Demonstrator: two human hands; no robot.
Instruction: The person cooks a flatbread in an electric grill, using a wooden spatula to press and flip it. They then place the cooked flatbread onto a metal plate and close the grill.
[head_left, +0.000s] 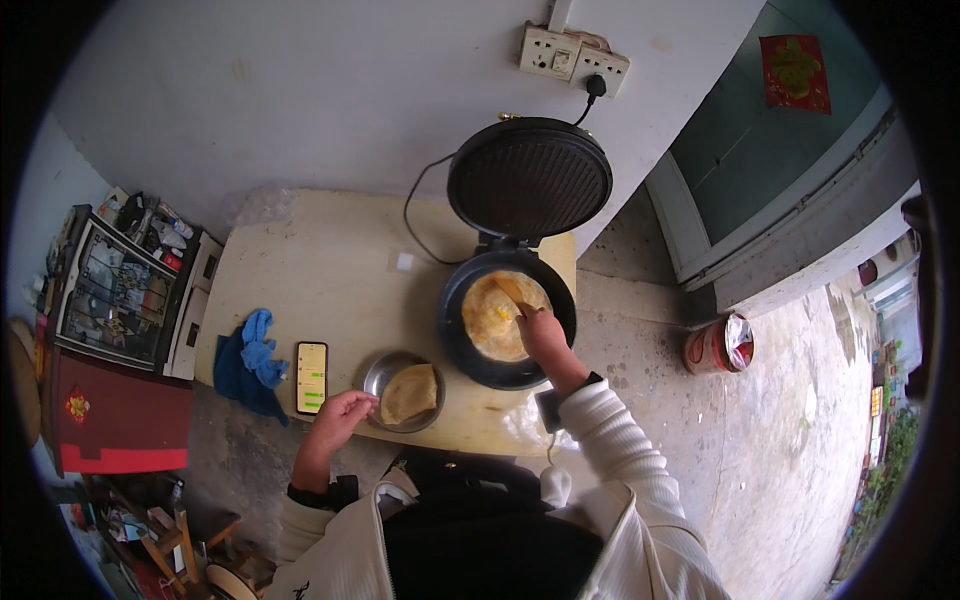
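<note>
My right hand (541, 336) grips a flat wooden spatula (511, 288), whose blade lies on a round golden flatbread (491, 330). The flatbread rests in the dark lower pan of an electric griddle (457, 360), and a small yellow patch, perhaps egg, shows near its middle. Ridged and black, the griddle's lid (529, 176) stands raised behind the pan. At the left side of a round metal bowl (373, 367), the fingertips of my left hand (346, 412) pinch the rim. A folded flatbread (409, 394) lies inside that bowl.
A lit phone (311, 377) and blue cloths (255, 352) lie at the table's (330, 262) left. The griddle's cord runs behind it; a black plug (595, 85) sits in the wall socket. Clear plastic (525, 420) lies by the front edge. A red bucket (706, 349) stands on the floor.
</note>
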